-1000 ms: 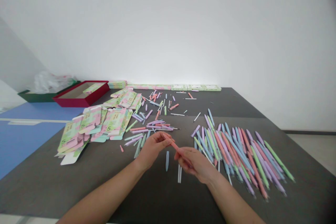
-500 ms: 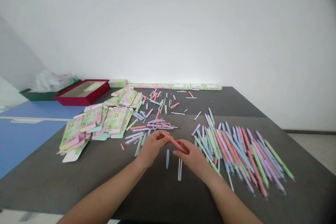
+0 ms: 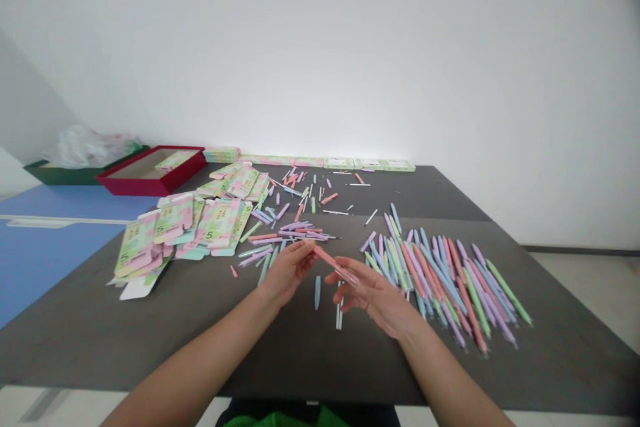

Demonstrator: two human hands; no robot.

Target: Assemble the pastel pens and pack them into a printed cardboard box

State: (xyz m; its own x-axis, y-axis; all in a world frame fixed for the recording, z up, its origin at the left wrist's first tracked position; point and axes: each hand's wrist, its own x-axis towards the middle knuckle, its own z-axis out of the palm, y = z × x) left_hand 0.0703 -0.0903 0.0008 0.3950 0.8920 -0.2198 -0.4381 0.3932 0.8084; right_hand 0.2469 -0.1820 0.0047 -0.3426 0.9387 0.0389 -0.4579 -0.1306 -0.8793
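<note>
A slim salmon-pink pen [image 3: 334, 266] lies slanted between my hands, and my right hand [image 3: 374, 298] pinches its lower end in the fingers. My left hand [image 3: 287, 272] has curled fingers at the pen's upper end; I cannot tell whether they touch it. Below the hands lie a pale blue pen part [image 3: 317, 292] and thin white refills [image 3: 339, 312]. To the right spreads a large fan of pastel pens [image 3: 450, 283]. Loose pen parts [image 3: 293, 235] are scattered ahead of my left hand, beside flat printed green-and-pink cardboard boxes [image 3: 217, 223].
All this lies on a dark grey table [image 3: 90, 310]. A row of flat boxes [image 3: 340, 164] lines its far edge. Behind on the left stand an open red box [image 3: 150, 172], a green box [image 3: 50, 175] and a plastic bag [image 3: 85, 148], beside a blue tabletop [image 3: 50, 247].
My hands have drawn slightly apart, and the right hand's fingers have spread. The pink pen now tilts differently. The whole scene sits a little higher and smaller, as my head has shifted.
</note>
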